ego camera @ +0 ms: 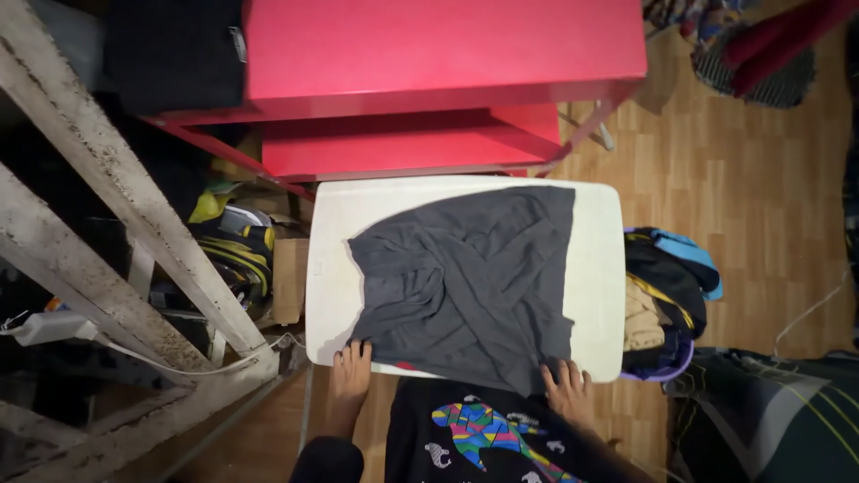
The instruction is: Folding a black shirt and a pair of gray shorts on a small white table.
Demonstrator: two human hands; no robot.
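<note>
Crumpled dark grey cloth garment [470, 282] lay spread over the white rectangular plastic table [598, 268], reaching its near edge. Left hand [350, 368] and right hand [565, 387] pressed flat, fingers spread, on the garment's 2 near corners, grasping nothing. Red metal shelf [429, 63] stood beyond the far edge.

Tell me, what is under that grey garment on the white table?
The grey garment lies spread on the white table, whose top shows bare around it. A small red patch peeks out at the near edge. Anything else beneath is covered. Both hands, left and right, rest at its near edge.
</note>
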